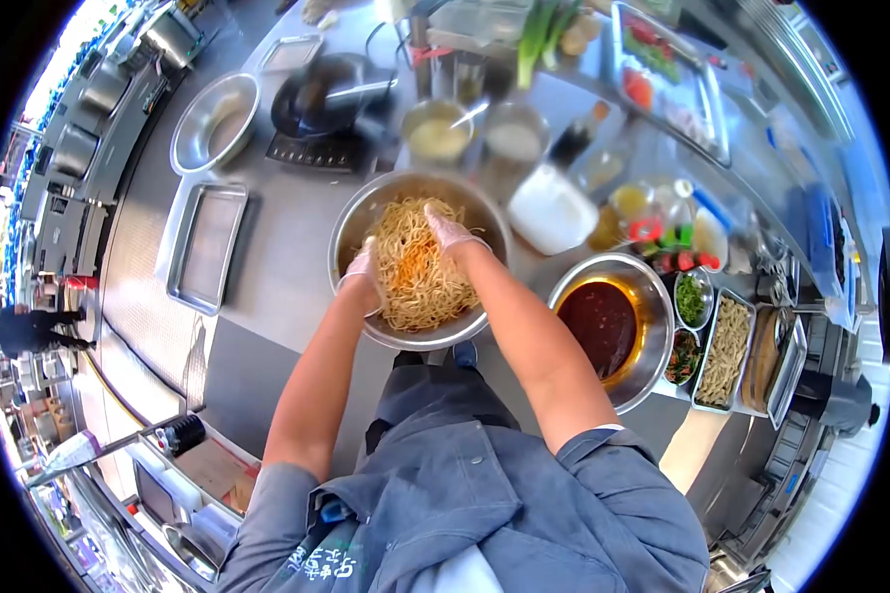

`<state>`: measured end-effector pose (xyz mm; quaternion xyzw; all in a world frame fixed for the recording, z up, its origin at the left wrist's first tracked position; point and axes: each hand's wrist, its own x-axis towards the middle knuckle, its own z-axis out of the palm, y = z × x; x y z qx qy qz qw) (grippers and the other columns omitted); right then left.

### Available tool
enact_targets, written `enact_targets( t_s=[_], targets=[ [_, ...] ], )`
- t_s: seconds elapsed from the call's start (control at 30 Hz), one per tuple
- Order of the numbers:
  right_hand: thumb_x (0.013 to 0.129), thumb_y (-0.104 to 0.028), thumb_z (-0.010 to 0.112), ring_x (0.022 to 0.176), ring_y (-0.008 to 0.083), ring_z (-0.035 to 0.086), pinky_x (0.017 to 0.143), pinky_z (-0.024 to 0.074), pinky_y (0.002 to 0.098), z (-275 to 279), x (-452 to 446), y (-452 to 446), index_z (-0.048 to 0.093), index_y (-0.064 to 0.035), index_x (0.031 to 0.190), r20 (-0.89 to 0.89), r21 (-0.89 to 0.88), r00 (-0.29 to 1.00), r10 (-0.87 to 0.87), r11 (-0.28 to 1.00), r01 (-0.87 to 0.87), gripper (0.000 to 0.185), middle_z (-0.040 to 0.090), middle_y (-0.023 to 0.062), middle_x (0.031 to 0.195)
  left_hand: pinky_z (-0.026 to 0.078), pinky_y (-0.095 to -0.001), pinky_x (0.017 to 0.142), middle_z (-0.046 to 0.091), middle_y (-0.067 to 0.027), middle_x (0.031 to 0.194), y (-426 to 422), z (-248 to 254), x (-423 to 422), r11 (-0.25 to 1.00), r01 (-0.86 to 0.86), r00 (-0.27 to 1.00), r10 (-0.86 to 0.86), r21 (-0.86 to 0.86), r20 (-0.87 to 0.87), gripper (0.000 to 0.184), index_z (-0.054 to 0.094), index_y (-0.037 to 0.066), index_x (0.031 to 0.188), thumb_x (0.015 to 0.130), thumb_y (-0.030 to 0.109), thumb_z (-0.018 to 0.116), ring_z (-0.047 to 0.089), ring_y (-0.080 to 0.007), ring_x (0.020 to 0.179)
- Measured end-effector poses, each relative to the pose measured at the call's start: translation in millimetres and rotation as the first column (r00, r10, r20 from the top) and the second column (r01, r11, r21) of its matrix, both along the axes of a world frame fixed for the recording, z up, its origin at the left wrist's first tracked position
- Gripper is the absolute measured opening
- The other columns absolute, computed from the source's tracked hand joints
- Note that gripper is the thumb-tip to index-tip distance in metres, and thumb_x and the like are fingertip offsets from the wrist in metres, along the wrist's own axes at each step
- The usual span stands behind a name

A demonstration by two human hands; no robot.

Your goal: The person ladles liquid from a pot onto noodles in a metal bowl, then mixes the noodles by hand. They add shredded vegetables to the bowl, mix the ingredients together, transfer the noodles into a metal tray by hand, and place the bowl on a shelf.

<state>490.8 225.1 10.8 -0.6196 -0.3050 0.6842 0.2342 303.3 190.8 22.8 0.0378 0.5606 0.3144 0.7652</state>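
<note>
A large metal bowl (344, 227) at the table's front edge holds a heap of noodles (415, 296) with orange shreds (413, 265) on top. Both my hands are in clear gloves. My left hand (363, 274) is at the left side of the heap, inside the rim, its fingertips pressed among the noodles. At the upper right of the heap, my right hand (447, 233) has its fingers together against the noodles. What the fingers hold, if anything, is partly hidden.
Right of the noodles stands a bowl of dark red sauce (600, 326), with small bowls and a tray of pale strips (727, 351) beyond. A wok (316, 99), empty tray (208, 247) and white container (552, 210) surround it. People (35, 331) (841, 400) stand far left and right.
</note>
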Motion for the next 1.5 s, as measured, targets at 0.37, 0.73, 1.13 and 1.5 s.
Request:
enact_targets(
  t_s=[0.37, 0.73, 1.13, 1.5],
  targets=[
    [0.087, -0.003, 0.072, 0.101, 0.0175, 0.067, 0.088, 0.0549, 0.0309, 95, -53, -10, 0.052, 0.0009, 0.138, 0.009, 0.268, 0.998, -0.059, 0.962, 0.055, 0.055, 0.069, 0.0115, 0.116, 0.062, -0.0430, 0.089, 0.070, -0.0138, 0.115, 30, 54, -94, 0.972, 0.153, 0.935, -0.202, 0.181, 0.292, 0.041, 0.057, 0.000, 0.129, 0.093, 0.016, 0.068, 0.072, -0.0281, 0.101],
    [0.099, -0.040, 0.059, 0.144, 0.0300, 0.036, 0.114, 0.0369, 0.0523, 78, -79, -66, 0.048, -0.0155, 0.150, -0.172, -0.340, 0.715, -0.677, 0.723, 0.602, 0.058, 0.040, 0.0118, 0.158, 0.051, -0.0462, 0.099, 0.050, -0.0162, 0.148, 62, -4, -92, 0.880, 0.470, 0.862, -0.443, 0.063, -0.247, 0.067, 0.041, 0.008, 0.149, 0.097, 0.045, 0.062, 0.058, -0.0326, 0.123],
    [0.096, -0.021, 0.069, 0.137, 0.0296, 0.046, 0.109, 0.0429, 0.0553, 95, -67, -43, 0.038, -0.0130, 0.155, -0.457, -0.245, 0.683, -0.571, 0.818, 0.520, 0.067, 0.043, 0.0125, 0.154, 0.062, -0.0460, 0.078, 0.070, -0.0133, 0.099, 73, 24, -93, 0.908, 0.419, 0.908, -0.419, 0.020, 0.021, 0.023, 0.064, 0.002, 0.108, 0.089, 0.014, 0.061, 0.071, -0.0265, 0.085],
    [0.094, -0.029, 0.071, 0.110, 0.0302, 0.068, 0.099, 0.0535, 0.0542, 15, -64, -21, 0.062, -0.0060, 0.129, -0.454, -0.508, 0.634, -0.626, 0.767, 0.393, 0.043, 0.069, 0.0132, 0.122, 0.058, -0.0464, 0.094, 0.060, -0.0164, 0.136, 67, 16, -56, 0.847, 0.504, 0.855, -0.517, 0.169, 0.045, 0.061, 0.046, 0.001, 0.143, 0.091, 0.019, 0.073, 0.066, -0.0293, 0.113]
  ],
)
